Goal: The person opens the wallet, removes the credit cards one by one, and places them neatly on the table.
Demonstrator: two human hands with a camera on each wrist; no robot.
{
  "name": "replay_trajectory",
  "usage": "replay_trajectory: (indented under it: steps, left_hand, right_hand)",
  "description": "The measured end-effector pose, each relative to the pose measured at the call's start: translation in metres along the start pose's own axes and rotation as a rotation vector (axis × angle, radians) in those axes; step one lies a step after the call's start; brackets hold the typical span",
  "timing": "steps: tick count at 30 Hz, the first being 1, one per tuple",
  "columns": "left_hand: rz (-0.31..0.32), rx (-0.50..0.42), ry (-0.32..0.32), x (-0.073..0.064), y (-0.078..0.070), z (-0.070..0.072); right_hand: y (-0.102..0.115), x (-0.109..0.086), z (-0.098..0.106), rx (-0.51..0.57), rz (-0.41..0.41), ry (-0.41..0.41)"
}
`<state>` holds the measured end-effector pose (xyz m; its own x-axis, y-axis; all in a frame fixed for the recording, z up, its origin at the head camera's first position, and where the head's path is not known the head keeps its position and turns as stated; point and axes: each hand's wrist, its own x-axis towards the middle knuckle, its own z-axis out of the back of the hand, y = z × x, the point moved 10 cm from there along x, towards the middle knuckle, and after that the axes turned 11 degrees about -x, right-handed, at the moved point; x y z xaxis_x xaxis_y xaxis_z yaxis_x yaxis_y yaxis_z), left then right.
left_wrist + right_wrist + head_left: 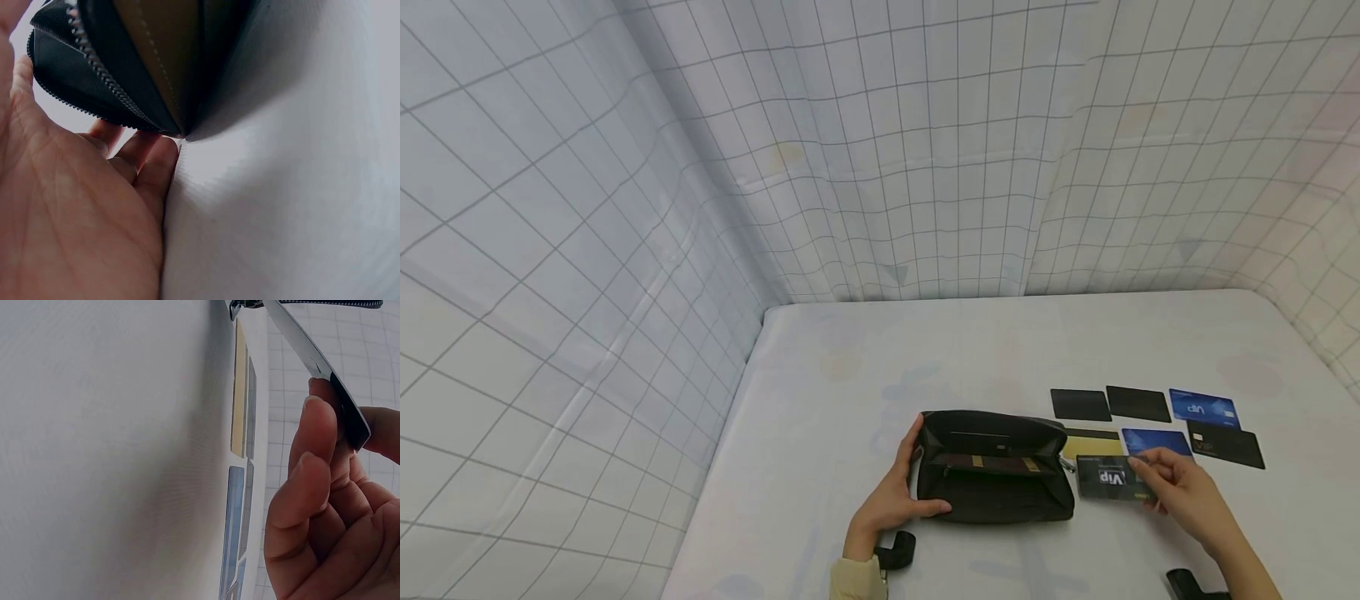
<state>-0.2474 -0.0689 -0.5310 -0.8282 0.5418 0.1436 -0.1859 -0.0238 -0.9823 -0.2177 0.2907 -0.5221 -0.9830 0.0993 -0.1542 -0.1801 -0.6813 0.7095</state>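
A black zip-around wallet (996,504) lies unzipped with its mouth spread wide, compartments showing inside. My left hand (891,492) grips its left end, thumb on the near edge and fingers round the far side. In the left wrist view, fingertips touch the wallet's zipper edge (103,72). My right hand (1183,492) pinches a black card (1108,477) marked "Vip" between thumb and fingers, just right of the wallet. Seen from the right wrist, the card (350,415) is tilted above the table, held at one end by the right hand (331,500).
Behind the held card lie a yellow card (1086,446) and a blue card (1153,440). Farther back are two black cards (1080,405) (1138,404), another blue card (1202,408) and a black chip card (1225,444). A white cloth covers the table (820,400); grid-patterned curtains (887,167) surround it.
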Motion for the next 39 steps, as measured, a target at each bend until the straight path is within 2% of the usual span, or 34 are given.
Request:
replay_trajectory:
  steps: [6,16,26,39]
  left_hand:
    - [0.003,0.006,-0.002,0.000,0.000,0.000]
    - [0.001,0.012,-0.007,0.000,0.000,0.000]
    - [0.006,0.004,-0.010,0.000,0.001,0.001]
    - [0.010,-0.012,-0.005,0.001,0.000,0.000]
  right_hand:
    - [-0.002,0.000,-0.003,-0.032,-0.002,0.024]
    - [-0.009,-0.001,-0.008,-0.094,-0.052,0.054]
    - [-0.014,0.000,-0.005,-0.195,-0.079,0.035]
    - [-0.016,0.000,-0.002,-0.277,-0.061,0.023]
